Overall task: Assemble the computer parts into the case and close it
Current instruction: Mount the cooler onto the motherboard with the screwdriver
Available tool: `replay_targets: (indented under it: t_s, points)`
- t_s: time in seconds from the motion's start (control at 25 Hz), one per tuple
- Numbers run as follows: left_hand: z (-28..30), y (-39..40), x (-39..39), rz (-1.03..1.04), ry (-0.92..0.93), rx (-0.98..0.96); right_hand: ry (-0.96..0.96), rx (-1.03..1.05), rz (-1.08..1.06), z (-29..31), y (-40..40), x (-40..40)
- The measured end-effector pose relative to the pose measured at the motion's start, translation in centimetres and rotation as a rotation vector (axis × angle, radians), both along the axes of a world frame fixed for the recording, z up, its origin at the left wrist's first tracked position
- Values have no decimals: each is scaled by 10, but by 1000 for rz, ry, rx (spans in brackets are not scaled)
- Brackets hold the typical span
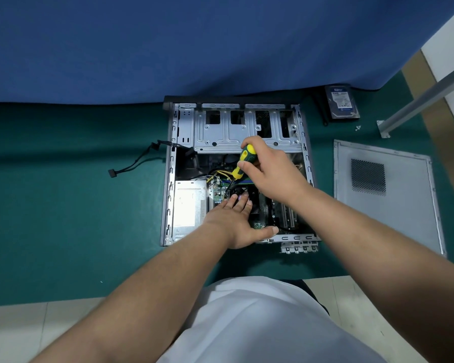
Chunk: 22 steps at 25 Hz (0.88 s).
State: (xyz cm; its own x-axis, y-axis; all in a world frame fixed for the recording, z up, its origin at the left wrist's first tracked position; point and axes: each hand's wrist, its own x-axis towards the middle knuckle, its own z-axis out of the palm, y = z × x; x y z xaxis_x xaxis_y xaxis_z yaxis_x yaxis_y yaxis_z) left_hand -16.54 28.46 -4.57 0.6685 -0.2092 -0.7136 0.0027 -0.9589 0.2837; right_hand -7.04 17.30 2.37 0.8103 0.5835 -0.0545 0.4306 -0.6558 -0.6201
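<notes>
The open grey computer case (170,179) lies flat on the green mat, with its drive cage (226,134) at the far end and a silver power supply (188,205) at the near left. My right hand (270,171) grips a yellow-and-green screwdriver (243,162), its tip pointing down at the left corner of the black cooler fan (240,191). My left hand (237,221) rests with straight fingers on that fan, thumb spread out over the motherboard (266,210). The case's side panel (383,189) lies flat to the right.
A hard drive (342,102) lies at the far right by the blue wall, with small screws (358,127) near it. A black cable with a connector (131,166) trails out left of the case. A metal table leg (417,100) stands at the right.
</notes>
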Motion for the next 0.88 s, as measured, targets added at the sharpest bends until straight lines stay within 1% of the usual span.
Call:
replay_targets:
  t_s: [0.12,0.28,0.4,0.52,0.64,0.72,0.88]
  points:
    - [0,1,0,7,-5,0,-13,-6,25,0,1,-1]
    - [3,1,0,7,-2,-6,-8,-66,172,10,5,4]
    - [7,0,2,21,49,-9,11,-211,342,27,15,19]
    - [10,-10,7,101,92,-11,-11,-385,470,40,23,30]
    - [10,-29,8,178,-24,21,-5,-462,536,50,27,34]
    - [6,-36,7,173,-70,23,-18,-499,562,56,28,38]
    - [-3,-34,7,120,-21,4,-49,-553,587,64,28,45]
